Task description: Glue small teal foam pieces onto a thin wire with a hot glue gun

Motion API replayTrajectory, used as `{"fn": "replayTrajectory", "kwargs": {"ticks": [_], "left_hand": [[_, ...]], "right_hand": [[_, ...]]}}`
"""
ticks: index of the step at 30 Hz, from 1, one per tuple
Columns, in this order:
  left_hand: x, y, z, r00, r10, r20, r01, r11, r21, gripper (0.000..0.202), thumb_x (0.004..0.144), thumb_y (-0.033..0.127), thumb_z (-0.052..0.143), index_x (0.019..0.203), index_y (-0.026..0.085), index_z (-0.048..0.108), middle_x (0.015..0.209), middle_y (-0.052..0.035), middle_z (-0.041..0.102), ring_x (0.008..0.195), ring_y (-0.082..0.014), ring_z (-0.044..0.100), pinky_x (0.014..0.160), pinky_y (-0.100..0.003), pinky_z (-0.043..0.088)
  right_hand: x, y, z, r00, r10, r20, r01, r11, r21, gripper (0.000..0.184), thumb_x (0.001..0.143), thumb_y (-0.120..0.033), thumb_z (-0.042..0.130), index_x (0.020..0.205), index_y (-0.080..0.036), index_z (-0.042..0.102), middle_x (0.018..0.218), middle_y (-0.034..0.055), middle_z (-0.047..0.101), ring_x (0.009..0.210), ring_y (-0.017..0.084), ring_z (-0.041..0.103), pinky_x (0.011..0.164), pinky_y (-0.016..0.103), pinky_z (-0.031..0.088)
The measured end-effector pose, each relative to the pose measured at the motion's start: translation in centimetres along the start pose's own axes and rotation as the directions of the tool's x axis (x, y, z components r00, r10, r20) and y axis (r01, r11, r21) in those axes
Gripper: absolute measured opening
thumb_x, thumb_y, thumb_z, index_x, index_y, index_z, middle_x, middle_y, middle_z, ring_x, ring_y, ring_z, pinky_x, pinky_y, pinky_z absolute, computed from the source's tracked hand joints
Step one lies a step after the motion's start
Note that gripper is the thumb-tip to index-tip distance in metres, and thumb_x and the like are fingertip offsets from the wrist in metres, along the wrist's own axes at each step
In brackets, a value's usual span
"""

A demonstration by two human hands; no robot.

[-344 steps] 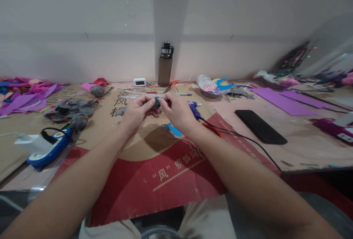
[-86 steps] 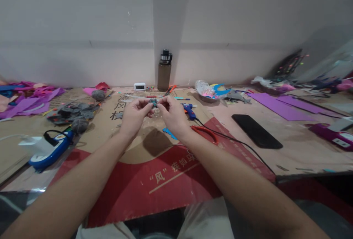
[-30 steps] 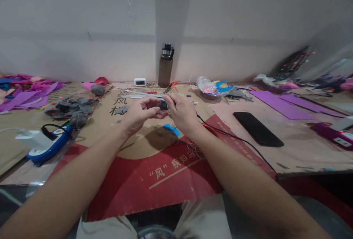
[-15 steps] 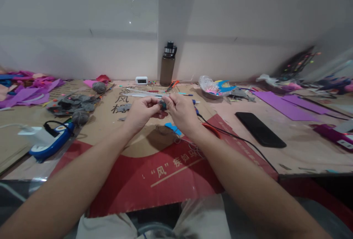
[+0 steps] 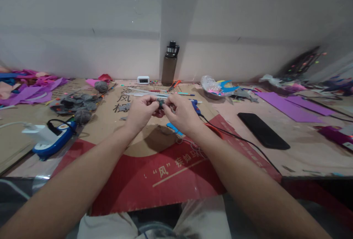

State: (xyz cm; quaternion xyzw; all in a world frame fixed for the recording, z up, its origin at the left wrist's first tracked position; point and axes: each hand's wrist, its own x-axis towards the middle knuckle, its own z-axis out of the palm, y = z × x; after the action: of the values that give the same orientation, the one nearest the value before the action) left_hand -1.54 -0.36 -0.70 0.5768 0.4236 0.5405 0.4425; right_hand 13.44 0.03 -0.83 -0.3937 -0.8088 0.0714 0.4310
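My left hand (image 5: pixel 143 113) and my right hand (image 5: pixel 180 113) meet above the cardboard sheet (image 5: pixel 138 191). Both are closed, pinching a small dark grey-green piece (image 5: pixel 160 102) between their fingertips; most of it is hidden, so its kind does not show. Under my right wrist lies a blue cut-out (image 5: pixel 174 128), with a tangle of thin pale cord (image 5: pixel 197 149) nearby. A blue-handled tool (image 5: pixel 196 107) with a black cable, like a glue gun, sits just beyond my right hand. Grey felt-like scraps (image 5: pixel 124 107) rest left of my left hand.
At the back stands a bottle (image 5: pixel 169 66) beside a small white digital clock (image 5: pixel 143 80). A black phone (image 5: pixel 261 130) and purple sheets (image 5: pixel 289 108) lie right. On the left are a blue power strip (image 5: pixel 55 145), grey yarn balls (image 5: pixel 82 115) and purple scraps (image 5: pixel 35 95).
The camera view has shifted slightly, moving the scene a little to the right. My right fingers have moved a little around the small piece; both hands still hold it.
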Motion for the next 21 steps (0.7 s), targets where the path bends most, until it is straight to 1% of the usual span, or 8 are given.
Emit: {"fn": "replayTrajectory", "kwargs": {"ticks": [4,9,16,18,20,21], "left_hand": [[-0.09,0.03,0.11,1.0,-0.006,0.005,0.006,1.0,0.009,0.005,0.069,0.02,0.06,0.068,0.014,0.06,0.057,-0.0005,0.062,0.052,-0.0118,0.061,0.057,-0.027,0.056],[-0.28,0.04,0.25,1.0,0.008,0.016,-0.009,1.0,0.01,0.008,0.07,0.022,0.061,0.067,0.015,0.06,0.057,-0.0004,0.062,0.053,-0.0115,0.061,0.058,-0.027,0.056],[-0.49,0.39,0.11,0.996,0.011,0.083,-0.014,0.999,0.047,0.012,0.075,0.025,0.062,0.07,0.014,0.063,0.06,-0.0017,0.064,0.053,-0.0121,0.062,0.058,-0.026,0.056],[-0.49,0.65,0.02,0.993,0.008,0.117,-0.013,0.999,0.045,0.014,0.076,0.026,0.063,0.073,0.013,0.064,0.06,-0.0024,0.065,0.053,-0.0122,0.062,0.054,-0.025,0.054],[-0.38,0.84,-0.16,0.987,0.012,0.161,-0.018,0.999,0.039,0.016,0.076,0.028,0.064,0.077,0.012,0.064,0.061,-0.003,0.065,0.053,-0.0128,0.062,0.05,-0.023,0.051],[-0.28,0.89,-0.31,0.982,0.015,0.19,-0.023,0.999,0.04,0.017,0.076,0.03,0.065,0.078,0.013,0.064,0.061,-0.0033,0.065,0.053,-0.0128,0.062,0.048,-0.022,0.05]], "right_hand": [[-0.04,0.12,0.22,0.999,0.011,-0.04,-0.012,1.0,-0.016,0.018,0.079,-0.019,0.052,0.064,-0.02,0.044,0.065,0.0001,0.05,0.064,0.013,0.042,0.062,0.029,0.031],[-0.07,0.28,0.24,0.998,0.001,-0.067,-0.002,1.0,-0.02,0.022,0.083,-0.023,0.051,0.062,-0.02,0.044,0.063,0.0,0.05,0.062,0.013,0.042,0.061,0.029,0.031],[-0.09,0.48,0.16,0.996,0.01,-0.088,-0.014,0.999,-0.041,0.024,0.085,-0.026,0.05,0.062,-0.02,0.044,0.062,-0.0001,0.049,0.061,0.013,0.042,0.061,0.029,0.031],[-0.1,0.48,0.03,0.993,0.056,-0.102,-0.059,0.998,-0.022,0.019,0.085,-0.029,0.051,0.068,-0.02,0.048,0.064,-0.0004,0.05,0.061,0.013,0.043,0.06,0.028,0.031],[-0.11,0.5,-0.16,0.989,0.105,-0.105,-0.104,0.994,0.019,0.011,0.084,-0.03,0.052,0.082,-0.019,0.054,0.066,-0.0005,0.053,0.061,0.013,0.045,0.06,0.028,0.032],[-0.1,0.54,-0.25,0.989,0.116,-0.096,-0.112,0.993,0.046,0.012,0.084,-0.03,0.053,0.089,-0.019,0.056,0.068,-0.0002,0.054,0.062,0.013,0.046,0.06,0.028,0.033]]}}
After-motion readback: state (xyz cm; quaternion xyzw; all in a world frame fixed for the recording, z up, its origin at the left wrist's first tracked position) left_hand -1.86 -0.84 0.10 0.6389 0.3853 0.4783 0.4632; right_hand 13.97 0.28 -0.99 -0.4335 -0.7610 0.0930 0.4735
